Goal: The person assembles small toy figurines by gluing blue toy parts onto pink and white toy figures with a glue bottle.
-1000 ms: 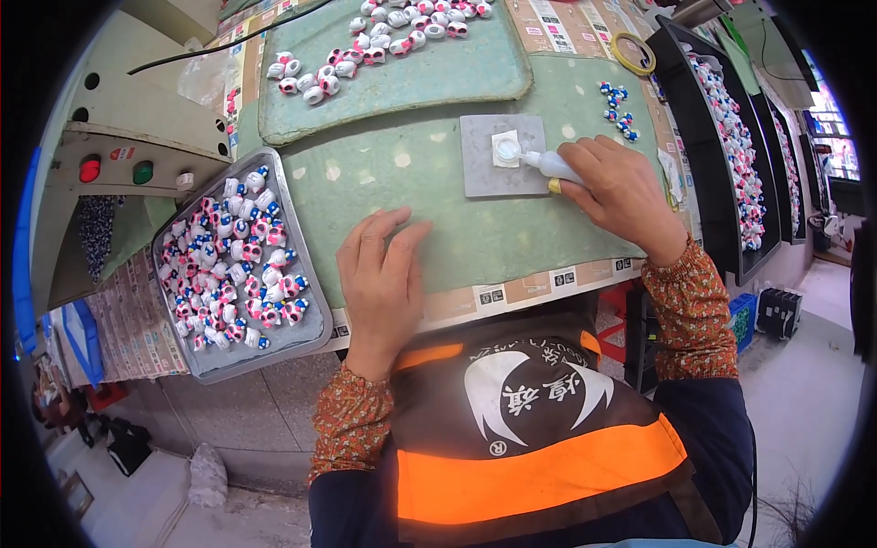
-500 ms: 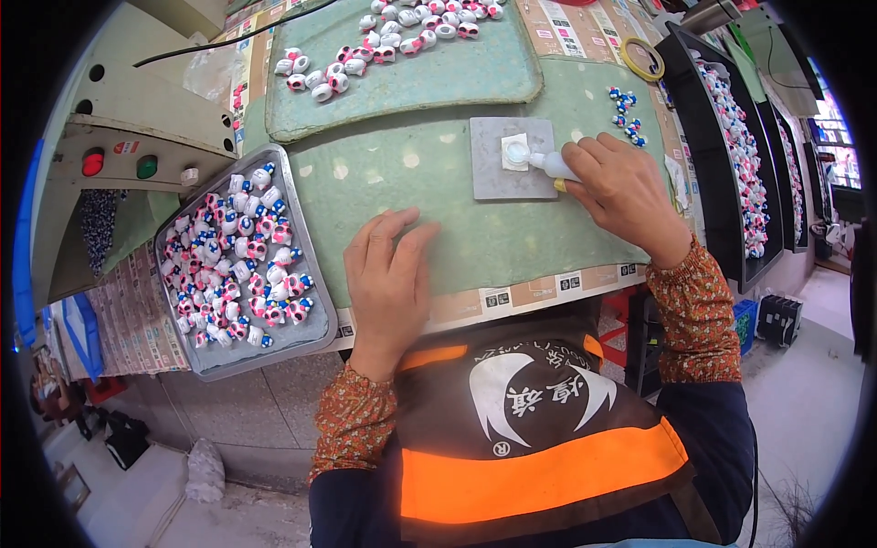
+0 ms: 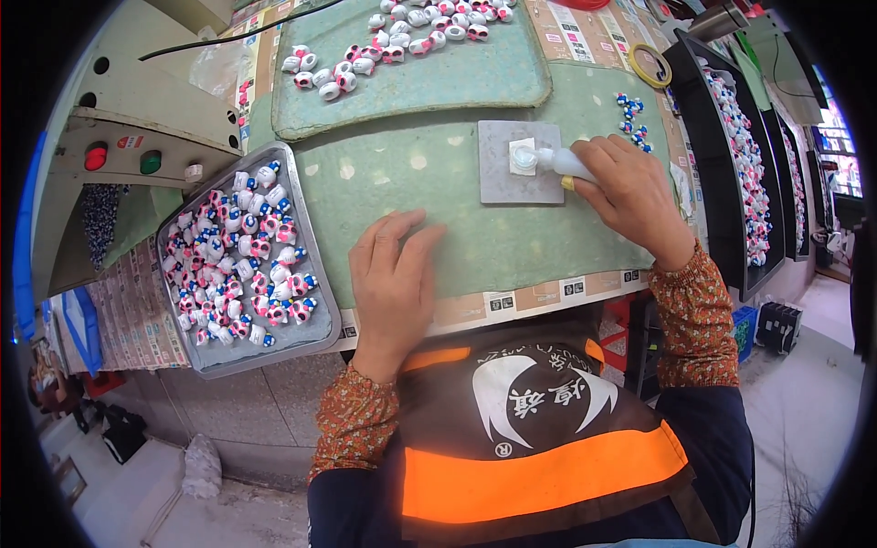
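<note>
Since the earlier frame, the whole view has drifted slightly right; the tabletop things shift together. Right hand (image 3: 630,192) and white bottle (image 3: 568,163) keep nearly the same place against the gray plate (image 3: 498,190).

Right hand: thumb and fingers closed around the bottle, yellow cover (image 3: 567,183) on one digit. Bottle tilted, its narrow end pointing left at the right edge of the small white piece (image 3: 523,166) on the plate; whether it touches, cannot tell.

Left hand (image 3: 393,274): fingers spread apart, loosely bent, nothing visible in it; just right of the metal tray's rim (image 3: 316,247), tray full of small figures (image 3: 242,242).

Edges: patterned front strip (image 3: 525,297) of the table passes just behind the left fingers. A stretch of green mat (image 3: 475,242) runs between left hand and plate. Behind the plate, the lip of a pale green tray (image 3: 493,82). Right and beyond, a cluster of blue figures (image 3: 631,114); farther out, a black tray (image 3: 722,155) bounds that side.
</note>
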